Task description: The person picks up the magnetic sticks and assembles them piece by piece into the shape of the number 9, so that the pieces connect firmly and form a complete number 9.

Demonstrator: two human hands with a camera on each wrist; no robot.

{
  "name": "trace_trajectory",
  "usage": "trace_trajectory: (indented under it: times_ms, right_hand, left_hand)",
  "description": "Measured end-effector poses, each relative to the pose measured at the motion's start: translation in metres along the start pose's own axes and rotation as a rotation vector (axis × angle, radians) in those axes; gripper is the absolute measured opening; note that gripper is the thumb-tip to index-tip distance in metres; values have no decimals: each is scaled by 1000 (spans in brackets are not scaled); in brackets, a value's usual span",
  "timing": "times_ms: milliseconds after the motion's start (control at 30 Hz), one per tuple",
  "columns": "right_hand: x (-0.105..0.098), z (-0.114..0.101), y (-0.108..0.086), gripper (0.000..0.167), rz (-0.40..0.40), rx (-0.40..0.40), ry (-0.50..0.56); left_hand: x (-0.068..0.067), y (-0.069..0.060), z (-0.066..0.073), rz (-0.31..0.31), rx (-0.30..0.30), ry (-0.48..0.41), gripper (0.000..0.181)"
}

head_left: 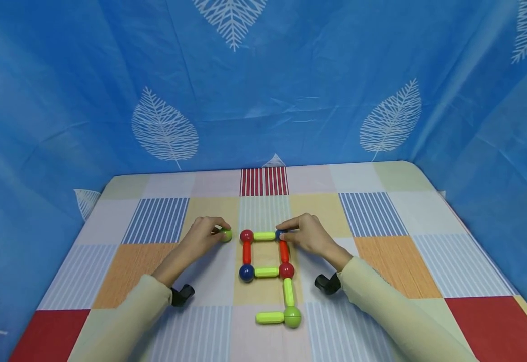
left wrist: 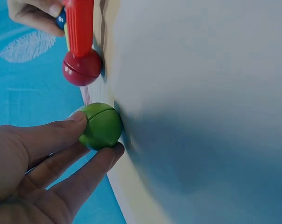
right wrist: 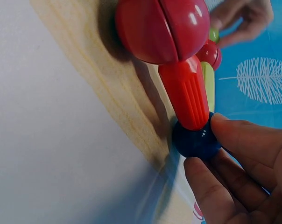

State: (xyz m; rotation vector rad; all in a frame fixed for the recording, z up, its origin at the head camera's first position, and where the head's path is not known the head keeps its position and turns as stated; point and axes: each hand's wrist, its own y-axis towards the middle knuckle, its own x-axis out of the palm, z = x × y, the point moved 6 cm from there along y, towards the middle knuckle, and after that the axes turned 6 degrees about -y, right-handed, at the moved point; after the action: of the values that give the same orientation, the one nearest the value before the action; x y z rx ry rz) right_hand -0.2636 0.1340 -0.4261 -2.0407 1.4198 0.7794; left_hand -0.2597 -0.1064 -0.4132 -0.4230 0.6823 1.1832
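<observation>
My left hand [head_left: 203, 235] pinches a green ball [left wrist: 102, 126] between thumb and fingers, just left of a joined figure of rods and balls. The ball is apart from the red ball [head_left: 247, 236] at the figure's upper left corner. At the upper right corner, my right hand [head_left: 311, 235] grips a blue ball [right wrist: 197, 138] with thumb and fingers. A red rod [right wrist: 185, 93] and a yellow-green rod [head_left: 264, 236] meet that blue ball. Another blue ball [head_left: 247, 273] and another red ball [head_left: 286, 270] form the square's lower corners.
From the lower right corner a yellow-green rod [head_left: 288, 293] runs toward me to a green ball [head_left: 292, 317]. Another yellow-green rod [head_left: 270, 318] points left from it. A patchwork cloth [head_left: 164, 271] covers the table; a blue leaf-patterned curtain [head_left: 272, 100] surrounds it.
</observation>
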Motion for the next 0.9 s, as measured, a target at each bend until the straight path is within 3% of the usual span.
trace_trajectory:
  times_ms: [200, 367, 900]
  right_hand:
    - [-1, 1, 1, 21, -1, 3, -1]
    - [-1, 1, 1, 21, 0, 0, -10]
    - [-2, -1, 0, 20, 4, -10, -16]
  left_hand:
    - [-1, -35, 0, -3, 42, 4, 14]
    - [2, -56, 3, -18, 46, -14, 15]
    - [30, -94, 31, -138, 103, -75, 13]
